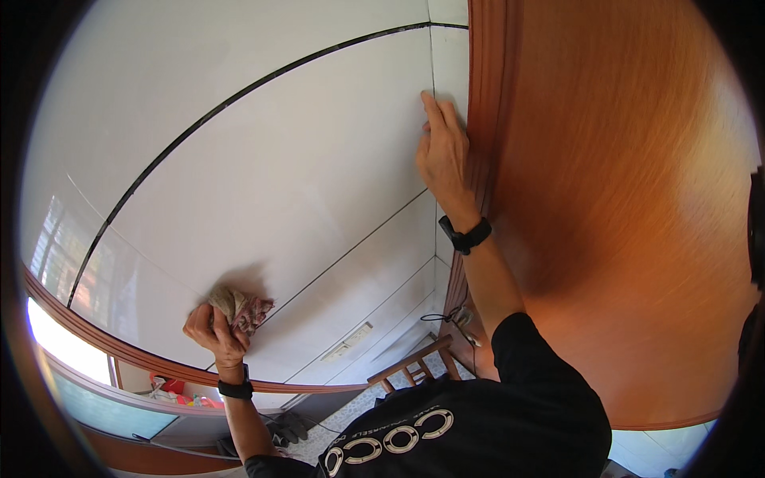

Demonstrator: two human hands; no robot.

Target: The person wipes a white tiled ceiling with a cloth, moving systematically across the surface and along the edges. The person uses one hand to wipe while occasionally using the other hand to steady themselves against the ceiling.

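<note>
My left hand (216, 336) grips a crumpled cloth (234, 306) with checked and reddish patches. The cloth is against the glossy white tiled wall (287, 173), low on the left, and casts a shadow there. Up at the right, my right hand (443, 148) is by the corner where a narrow tile strip meets a brown wooden frame (493, 89). Its index finger reaches along a dark vertical joint (431, 66), and I see nothing held in it. The palm side is hidden. A black band is on each wrist.
A large brown wooden panel (609, 179) fills the right side. Below are a wooden chair (412, 364), a wall socket plate (348, 342) and a black cable (439, 316). A window opening (69, 337) and red items (170, 384) show at lower left. A black strip (227, 101) crosses the tiles.
</note>
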